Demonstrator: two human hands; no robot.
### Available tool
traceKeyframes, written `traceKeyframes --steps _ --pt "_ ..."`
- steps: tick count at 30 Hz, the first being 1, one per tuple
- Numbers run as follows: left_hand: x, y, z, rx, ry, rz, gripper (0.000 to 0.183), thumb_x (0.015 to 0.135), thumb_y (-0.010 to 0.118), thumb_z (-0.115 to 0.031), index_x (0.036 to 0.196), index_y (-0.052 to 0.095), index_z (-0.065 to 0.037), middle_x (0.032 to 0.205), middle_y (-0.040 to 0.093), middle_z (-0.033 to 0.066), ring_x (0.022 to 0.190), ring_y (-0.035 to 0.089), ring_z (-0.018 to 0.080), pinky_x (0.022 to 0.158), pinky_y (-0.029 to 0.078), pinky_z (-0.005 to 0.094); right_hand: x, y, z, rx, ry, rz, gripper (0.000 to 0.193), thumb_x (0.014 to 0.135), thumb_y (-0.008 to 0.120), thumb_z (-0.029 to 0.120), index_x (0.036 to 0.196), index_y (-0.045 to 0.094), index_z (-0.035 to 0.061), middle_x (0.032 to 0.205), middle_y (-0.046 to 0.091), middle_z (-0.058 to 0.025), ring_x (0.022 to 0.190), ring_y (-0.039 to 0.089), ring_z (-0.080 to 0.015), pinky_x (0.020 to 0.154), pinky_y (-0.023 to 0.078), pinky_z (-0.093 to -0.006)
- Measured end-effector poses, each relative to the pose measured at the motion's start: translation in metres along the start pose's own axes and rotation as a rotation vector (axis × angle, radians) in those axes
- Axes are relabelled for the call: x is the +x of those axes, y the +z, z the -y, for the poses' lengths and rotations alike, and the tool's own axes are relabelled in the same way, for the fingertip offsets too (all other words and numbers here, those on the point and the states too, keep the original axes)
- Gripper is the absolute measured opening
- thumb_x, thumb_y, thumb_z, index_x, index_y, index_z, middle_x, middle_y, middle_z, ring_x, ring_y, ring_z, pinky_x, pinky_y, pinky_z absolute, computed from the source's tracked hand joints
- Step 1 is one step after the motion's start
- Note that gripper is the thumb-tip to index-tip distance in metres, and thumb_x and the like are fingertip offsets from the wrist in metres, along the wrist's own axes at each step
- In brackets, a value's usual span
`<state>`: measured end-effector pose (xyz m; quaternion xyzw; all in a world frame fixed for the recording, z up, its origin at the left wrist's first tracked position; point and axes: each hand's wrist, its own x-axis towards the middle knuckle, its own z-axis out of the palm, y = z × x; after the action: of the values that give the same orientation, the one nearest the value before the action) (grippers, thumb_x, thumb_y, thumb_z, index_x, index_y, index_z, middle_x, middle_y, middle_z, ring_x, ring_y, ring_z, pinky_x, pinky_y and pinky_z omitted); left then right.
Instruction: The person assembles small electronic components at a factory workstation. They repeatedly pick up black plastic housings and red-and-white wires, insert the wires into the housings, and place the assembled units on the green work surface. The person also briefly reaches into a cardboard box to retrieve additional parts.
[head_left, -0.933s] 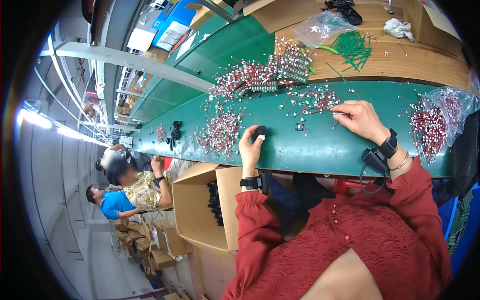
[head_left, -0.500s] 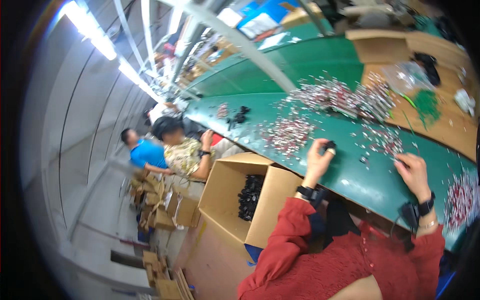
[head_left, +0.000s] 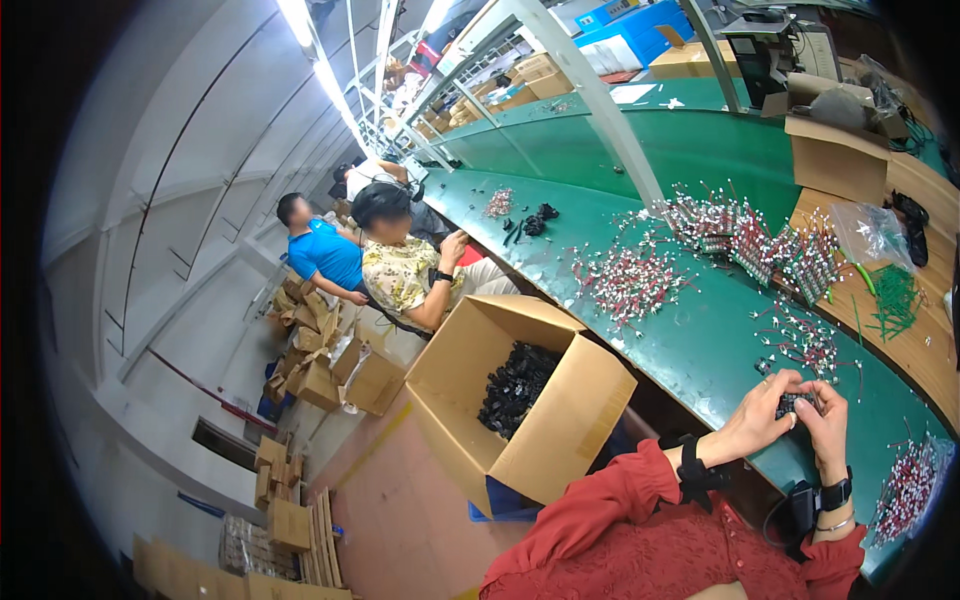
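Both my hands meet over the green bench (head_left: 715, 400) at the lower right. Between them is a small black plastic part (head_left: 790, 404), partly hidden by fingers. My left hand (head_left: 760, 415) grips it from the left, fingers bent around it. My right hand (head_left: 829, 425) closes on its other side, fingertips touching it. Just beyond my hands lies a loose group of short red wires with white connectors (head_left: 805, 340). A larger pile of similar wires (head_left: 632, 280) is farther left, and another wire heap (head_left: 905, 490) sits by my right wrist.
An open cardboard box (head_left: 560, 450) holding many black parts (head_left: 518, 388) stands left of me against the bench. Rows of wired parts (head_left: 750, 235) line the back, near green strands (head_left: 893, 300). Co-workers (head_left: 405, 260) sit farther along the bench. A metal post (head_left: 600, 110) rises behind.
My left hand has moved right with the black part and joined my right hand. They were apart before. The whole view has shifted, showing more of the box and bench.
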<state>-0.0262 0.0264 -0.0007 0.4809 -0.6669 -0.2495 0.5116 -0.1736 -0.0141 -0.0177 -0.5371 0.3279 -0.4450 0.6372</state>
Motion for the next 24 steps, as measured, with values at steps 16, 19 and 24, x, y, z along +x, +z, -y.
traceKeyframes --steps 16,19,24 --pt "-0.004 -0.032 0.015 -0.08 -0.081 0.112 0.03 0.068 0.071 -0.001 0.097 0.065 -0.003 0.096 0.062 0.0082 0.091 0.058 0.0184 0.079 0.047 0.0294 -0.002 -0.012 0.007 0.202 0.3 0.046 0.017 0.083 0.06 0.017 0.089 0.059 0.0021 0.062 0.051 0.0029 0.049 0.04 -0.0017 0.043 0.028 -0.0172" --pt "0.005 -0.058 0.039 0.048 -0.058 -0.005 0.026 0.067 0.071 0.001 0.092 0.065 -0.002 0.096 0.062 0.0085 0.09 0.058 0.0183 0.079 0.047 0.029 0.003 -0.023 0.005 0.393 0.325 0.042 0.014 0.085 0.058 0.018 0.085 0.057 0.0043 0.061 0.051 0.0024 0.044 0.033 -0.0002 0.04 0.023 -0.0163" --pt "0.025 -0.091 0.093 0.458 -0.028 -0.116 0.02 0.067 0.067 0.002 0.087 0.063 -0.002 0.093 0.061 0.0097 0.084 0.059 0.0233 0.073 0.048 0.0307 0.005 -0.024 0.006 0.494 0.338 0.045 0.014 0.085 0.059 0.02 0.082 0.057 0.0062 0.06 0.052 0.0017 0.04 0.027 0.0008 0.037 0.019 -0.0166"
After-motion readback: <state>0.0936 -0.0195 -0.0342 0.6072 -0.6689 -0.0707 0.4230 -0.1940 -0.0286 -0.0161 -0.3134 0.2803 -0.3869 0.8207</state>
